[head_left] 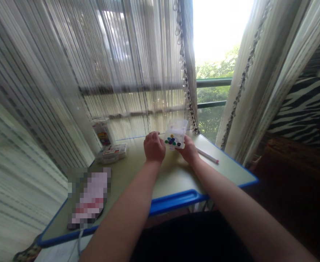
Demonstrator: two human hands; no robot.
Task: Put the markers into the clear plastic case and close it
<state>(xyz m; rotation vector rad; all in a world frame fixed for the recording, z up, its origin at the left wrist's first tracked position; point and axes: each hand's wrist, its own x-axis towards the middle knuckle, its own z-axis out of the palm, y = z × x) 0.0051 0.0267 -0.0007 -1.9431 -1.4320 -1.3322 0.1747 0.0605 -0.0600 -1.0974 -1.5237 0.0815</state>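
The clear box [176, 131] near the far edge of the counter [173, 174] looks light and stiff, best held by its sides. The right hand [188, 150] seems closed on its corner; the left hand [154, 147] curls just beside it.

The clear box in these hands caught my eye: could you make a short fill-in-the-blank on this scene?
The clear plastic box holds round pieces of several ____. The pen near the right hand has a ____ end. The table has a ____ rim. Beyond the railing, ____ show outside the window.

Missing words: colours, pink, blue, trees.
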